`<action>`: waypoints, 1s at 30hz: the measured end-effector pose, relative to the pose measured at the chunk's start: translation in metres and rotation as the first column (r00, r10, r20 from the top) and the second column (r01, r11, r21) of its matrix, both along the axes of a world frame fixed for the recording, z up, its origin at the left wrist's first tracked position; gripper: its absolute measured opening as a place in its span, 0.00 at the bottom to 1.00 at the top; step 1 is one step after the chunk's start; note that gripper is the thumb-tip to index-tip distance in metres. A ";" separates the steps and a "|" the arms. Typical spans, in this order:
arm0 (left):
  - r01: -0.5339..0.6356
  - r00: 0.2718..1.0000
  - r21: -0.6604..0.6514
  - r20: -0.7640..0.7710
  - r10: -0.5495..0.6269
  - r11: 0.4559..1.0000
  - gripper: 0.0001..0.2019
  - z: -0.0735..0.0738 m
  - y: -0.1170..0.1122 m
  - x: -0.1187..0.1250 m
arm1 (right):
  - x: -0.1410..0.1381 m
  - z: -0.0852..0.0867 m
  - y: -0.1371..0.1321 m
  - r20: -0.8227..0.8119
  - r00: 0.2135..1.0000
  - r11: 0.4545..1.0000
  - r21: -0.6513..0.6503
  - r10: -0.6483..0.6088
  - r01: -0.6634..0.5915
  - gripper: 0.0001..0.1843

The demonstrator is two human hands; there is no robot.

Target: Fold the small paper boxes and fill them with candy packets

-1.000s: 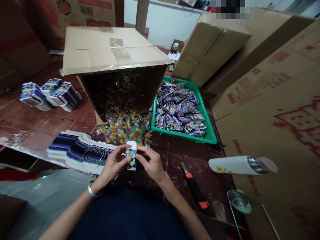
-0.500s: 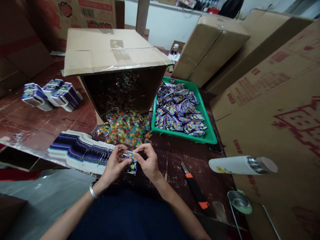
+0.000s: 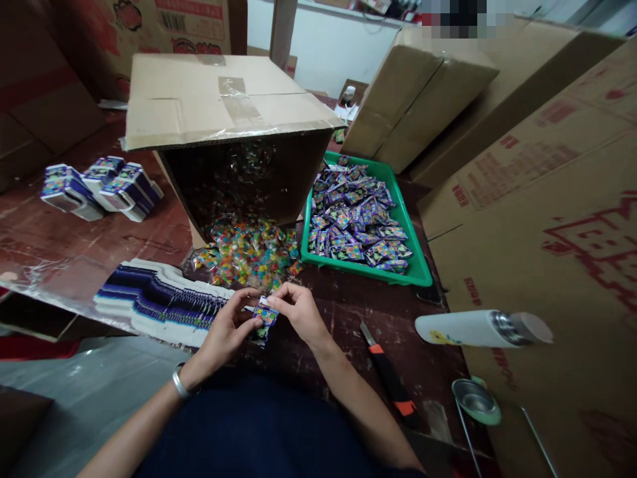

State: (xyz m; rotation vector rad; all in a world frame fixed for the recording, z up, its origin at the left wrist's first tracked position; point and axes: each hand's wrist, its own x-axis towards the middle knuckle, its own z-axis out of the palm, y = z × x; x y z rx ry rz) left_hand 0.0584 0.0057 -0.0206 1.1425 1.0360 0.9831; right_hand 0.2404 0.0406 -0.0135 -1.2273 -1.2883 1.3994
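Observation:
Both of my hands hold one small purple printed box (image 3: 264, 317) just above the dark table (image 3: 343, 318). My left hand (image 3: 226, 330), with a silver bangle on its wrist, grips the box from the left. My right hand (image 3: 297, 309) pinches the box's top flap from the right. Directly beyond my hands lies a heap of clear packets of coloured candy (image 3: 249, 252), spilling out of a tipped cardboard carton (image 3: 223, 106). A fanned stack of flat blue-and-white box blanks (image 3: 159, 302) lies to the left of my left hand.
A green tray (image 3: 415, 269) of purple packets sits at centre right. Several finished small boxes (image 3: 102, 187) lie at far left. An orange-and-black utility knife (image 3: 391, 382), a white flask (image 3: 478, 328) and its metal cap (image 3: 475, 398) lie at right. Big cartons (image 3: 547, 199) wall the right side.
The box's white top flap, upright a second ago, is now folded down. My hands have closed in over the box and tilted it slightly to the right.

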 end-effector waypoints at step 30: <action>0.184 0.944 -0.191 -0.240 -0.228 0.964 0.11 -0.023 -0.020 -0.024 | 0.025 -0.031 -0.041 0.309 0.949 0.988 0.118 0.058 -0.099 0.12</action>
